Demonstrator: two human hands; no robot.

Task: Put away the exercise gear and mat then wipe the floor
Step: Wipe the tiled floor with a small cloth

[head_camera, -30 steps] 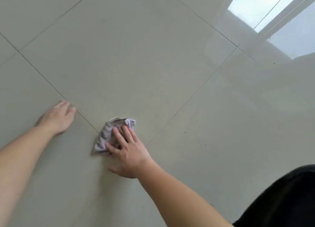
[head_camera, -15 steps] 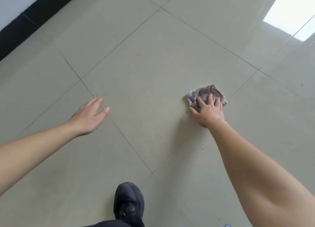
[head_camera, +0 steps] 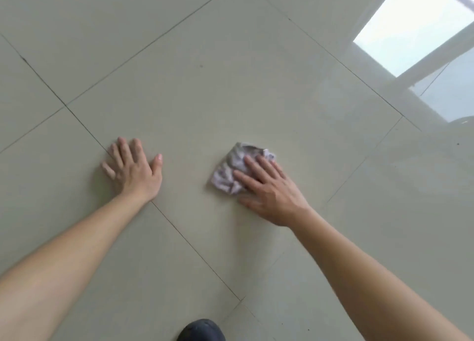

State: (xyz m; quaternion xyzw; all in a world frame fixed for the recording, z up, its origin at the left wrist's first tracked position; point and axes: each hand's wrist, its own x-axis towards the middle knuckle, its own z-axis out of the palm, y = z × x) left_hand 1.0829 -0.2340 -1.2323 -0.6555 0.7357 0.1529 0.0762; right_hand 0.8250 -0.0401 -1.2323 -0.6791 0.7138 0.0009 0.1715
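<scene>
Nearest to me is the toe of a dark rounded shoe (head_camera: 201,330) on the pale shiny tiled floor (head_camera: 77,276). A bit farther, my left hand (head_camera: 134,170) lies flat on the floor over a thin dark tile line (head_camera: 195,248). Its grip is apart and holds nothing.

To its right, my right hand (head_camera: 269,190) presses flat on the small crumpled grey-lilac cloth (head_camera: 228,172). The fingers are straight, so the grip is not closed round it. That is my worry: nothing pinches the cloth, so I think a fast wipe could slip it out from under my fingers. The floor looks smooth, so my propping left hand or the shoe might slide too.

Farther off is a small dark speck (head_camera: 201,65), well apart from the cloth. Far right, a bright window glare (head_camera: 410,33) shines in the tiles and could hide dirt.
</scene>
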